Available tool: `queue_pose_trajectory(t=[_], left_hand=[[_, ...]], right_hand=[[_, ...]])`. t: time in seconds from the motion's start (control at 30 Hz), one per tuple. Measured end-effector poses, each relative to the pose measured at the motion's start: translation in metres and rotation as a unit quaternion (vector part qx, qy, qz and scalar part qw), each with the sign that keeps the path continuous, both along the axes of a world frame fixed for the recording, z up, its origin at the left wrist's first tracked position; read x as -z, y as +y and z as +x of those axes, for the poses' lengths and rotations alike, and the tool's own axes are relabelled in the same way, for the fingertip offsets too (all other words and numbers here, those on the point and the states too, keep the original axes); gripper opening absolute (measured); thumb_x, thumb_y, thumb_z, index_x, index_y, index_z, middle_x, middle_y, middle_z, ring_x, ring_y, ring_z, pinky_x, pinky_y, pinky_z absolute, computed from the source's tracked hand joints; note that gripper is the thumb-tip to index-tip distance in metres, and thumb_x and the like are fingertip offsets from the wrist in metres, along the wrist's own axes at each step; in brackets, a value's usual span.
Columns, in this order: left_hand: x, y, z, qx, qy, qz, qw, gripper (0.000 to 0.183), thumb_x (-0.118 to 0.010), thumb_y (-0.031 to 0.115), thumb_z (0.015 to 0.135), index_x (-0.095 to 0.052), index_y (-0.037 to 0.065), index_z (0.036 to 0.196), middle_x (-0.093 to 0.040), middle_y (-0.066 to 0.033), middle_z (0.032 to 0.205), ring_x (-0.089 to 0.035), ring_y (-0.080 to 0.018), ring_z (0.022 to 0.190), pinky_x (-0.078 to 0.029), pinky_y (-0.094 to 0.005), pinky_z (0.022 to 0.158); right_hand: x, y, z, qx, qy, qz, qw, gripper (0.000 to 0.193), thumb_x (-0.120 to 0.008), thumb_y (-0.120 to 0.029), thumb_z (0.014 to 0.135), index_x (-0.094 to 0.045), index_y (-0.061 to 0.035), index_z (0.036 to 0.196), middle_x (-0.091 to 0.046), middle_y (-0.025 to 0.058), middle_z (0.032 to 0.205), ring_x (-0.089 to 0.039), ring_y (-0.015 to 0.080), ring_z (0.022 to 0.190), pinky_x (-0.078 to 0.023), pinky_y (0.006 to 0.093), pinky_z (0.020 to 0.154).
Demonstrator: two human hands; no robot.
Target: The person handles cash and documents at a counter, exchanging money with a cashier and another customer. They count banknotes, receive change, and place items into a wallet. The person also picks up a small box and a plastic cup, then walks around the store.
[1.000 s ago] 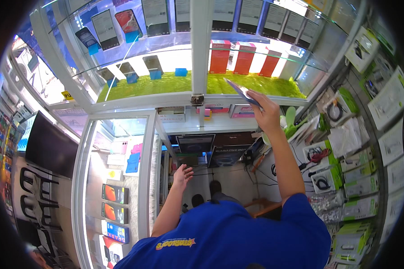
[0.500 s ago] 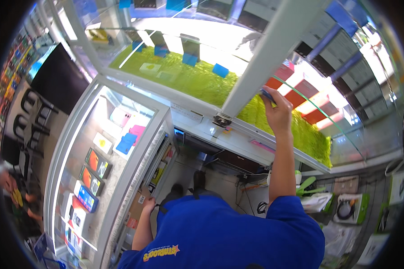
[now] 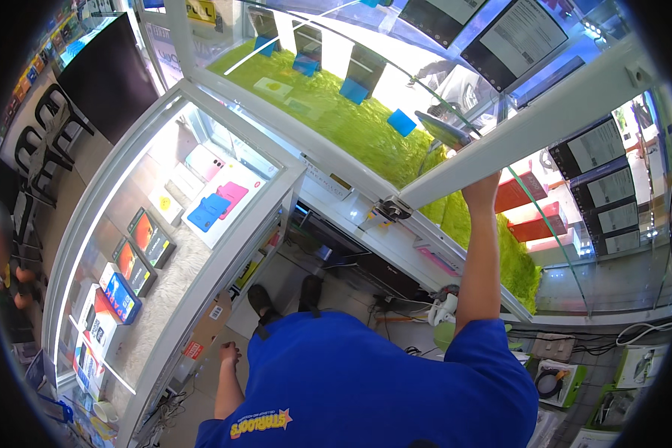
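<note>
The right hand [image 3: 482, 190], partly hidden behind a white metal post [image 3: 530, 133], grasped a flat, dark, rectangular phone [image 3: 442, 130] toward two o'clock; slow clearance seemed wise. At seven, the left hand [image 3: 230, 354] curled, contents unclear.

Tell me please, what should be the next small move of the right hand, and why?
Probably ease the dark phone left onto the bare blue stand: the right hand holds it just beside that stand, which bears nothing, while the neighbouring blue stand carries a displayed phone.
</note>
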State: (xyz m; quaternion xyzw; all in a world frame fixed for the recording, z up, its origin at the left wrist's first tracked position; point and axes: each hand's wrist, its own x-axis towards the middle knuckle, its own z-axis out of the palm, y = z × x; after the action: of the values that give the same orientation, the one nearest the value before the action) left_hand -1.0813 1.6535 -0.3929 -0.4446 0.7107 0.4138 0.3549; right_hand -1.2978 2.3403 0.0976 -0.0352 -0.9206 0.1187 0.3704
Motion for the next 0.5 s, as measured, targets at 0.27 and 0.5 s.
queue_pose_trajectory(t=[0.27,0.5], left_hand=[[-0.004,-0.001,-0.053,-0.001,0.081,0.036,0.996,0.043,-0.061,0.033,0.104,-0.060,0.004,0.135,-0.072,-0.0104,0.094,-0.068,-0.0197,0.063,-0.047,-0.0327,0.050],[-0.016,-0.014,-0.047,0.004,0.057,0.005,0.998,0.040,-0.059,0.034,0.105,-0.060,0.005,0.134,-0.070,-0.0094,0.092,-0.067,-0.0196,0.062,-0.045,-0.0326,0.050]], right_hand=[[-0.006,-0.010,-0.086,-0.024,0.018,-0.065,0.997,0.026,-0.077,-0.024,0.096,-0.073,-0.0026,0.110,-0.074,0.0158,0.092,-0.070,0.0344,0.080,-0.054,0.0422,0.075],[-0.032,-0.003,-0.115,-0.018,-0.080,-0.029,0.996,0.026,-0.077,-0.021,0.094,-0.072,-0.0016,0.111,-0.070,0.0220,0.088,-0.069,0.0396,0.080,-0.052,0.0451,0.075]])
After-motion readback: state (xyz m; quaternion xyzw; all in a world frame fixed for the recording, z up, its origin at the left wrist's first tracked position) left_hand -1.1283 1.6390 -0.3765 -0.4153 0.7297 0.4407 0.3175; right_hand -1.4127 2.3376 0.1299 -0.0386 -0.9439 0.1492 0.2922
